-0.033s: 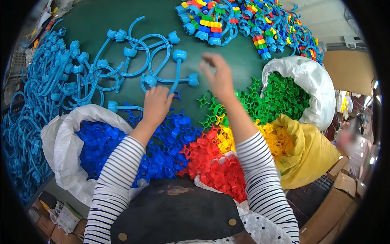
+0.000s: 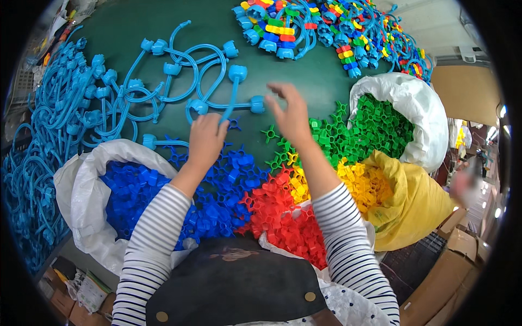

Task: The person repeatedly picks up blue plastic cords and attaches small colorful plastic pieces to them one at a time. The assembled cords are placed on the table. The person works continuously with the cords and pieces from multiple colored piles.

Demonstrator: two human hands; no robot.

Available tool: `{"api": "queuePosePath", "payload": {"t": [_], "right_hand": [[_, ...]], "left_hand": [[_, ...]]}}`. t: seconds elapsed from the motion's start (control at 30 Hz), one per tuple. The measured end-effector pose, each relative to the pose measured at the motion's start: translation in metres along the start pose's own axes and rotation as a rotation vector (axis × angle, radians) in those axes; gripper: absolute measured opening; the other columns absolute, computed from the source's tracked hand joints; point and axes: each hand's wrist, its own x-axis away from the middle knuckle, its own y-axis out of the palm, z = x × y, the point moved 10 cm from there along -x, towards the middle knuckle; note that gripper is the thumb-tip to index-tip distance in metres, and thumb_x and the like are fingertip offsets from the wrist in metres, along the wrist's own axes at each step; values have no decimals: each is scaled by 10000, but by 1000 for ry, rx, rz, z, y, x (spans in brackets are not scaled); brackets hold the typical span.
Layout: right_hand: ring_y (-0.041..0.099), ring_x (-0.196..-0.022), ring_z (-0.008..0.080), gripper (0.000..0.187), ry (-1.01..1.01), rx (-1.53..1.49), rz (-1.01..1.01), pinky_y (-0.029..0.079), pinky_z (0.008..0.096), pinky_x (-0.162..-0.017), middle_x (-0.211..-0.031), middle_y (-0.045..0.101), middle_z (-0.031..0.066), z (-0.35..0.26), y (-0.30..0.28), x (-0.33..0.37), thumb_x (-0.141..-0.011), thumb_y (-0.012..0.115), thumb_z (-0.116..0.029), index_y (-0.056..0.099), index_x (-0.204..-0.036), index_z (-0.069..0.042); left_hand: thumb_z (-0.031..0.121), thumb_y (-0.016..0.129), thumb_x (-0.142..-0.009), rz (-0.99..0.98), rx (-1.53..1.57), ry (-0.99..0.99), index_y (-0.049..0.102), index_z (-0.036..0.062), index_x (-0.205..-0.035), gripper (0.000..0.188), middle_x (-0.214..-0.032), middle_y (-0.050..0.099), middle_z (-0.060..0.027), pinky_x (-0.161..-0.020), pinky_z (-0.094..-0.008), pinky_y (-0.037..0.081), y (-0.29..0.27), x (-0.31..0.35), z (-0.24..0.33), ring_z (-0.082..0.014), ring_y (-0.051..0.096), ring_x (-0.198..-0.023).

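Observation:
My left hand is closed around the lower part of a light-blue plastic tube, whose cup-shaped end points away from me. To its right, my right hand is held with thumb and fingers apart, nothing between them. Its thumb is near another light-blue cup end on a tube lying across the table. Small blue star-shaped plastic pieces lie just below my left hand. Similar green pieces are scattered to the right of my right wrist.
A white sack of blue pieces stands at left, beside a tangled heap of light-blue tubes. Red pieces lie nearest me. A yellow sack and another white sack stand at right. Multicoloured strung tubes are piled at the back.
My right hand has come down and slightly left, closer to the cup end. My left hand has shifted slightly left with the tube.

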Motion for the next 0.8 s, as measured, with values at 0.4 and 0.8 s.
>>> {"api": "queuePosePath", "payload": {"t": [0.4, 0.8], "right_hand": [[668, -874, 228, 270, 346, -32, 170, 539, 332, -747, -1043, 664, 136, 91, -53, 60, -894, 673, -98, 619, -1142, -5], [497, -1206, 399, 685, 580, 289, 282, 442, 442, -1010, -1281, 545, 211, 146, -73, -214, -887, 637, -514, 506, -1307, 11]], "left_hand": [[144, 455, -1028, 15, 1200, -720, 384, 36, -1393, 388, -962, 610, -168, -633, -340, 590, -77, 73, -21, -248, 687, -761], [209, 601, -940, 76, 143, 356, 559, -2, -1189, 329, -1152, 590, -208, -981, -418, 441, -66, -301, 46, -369, 563, -1127]]}}
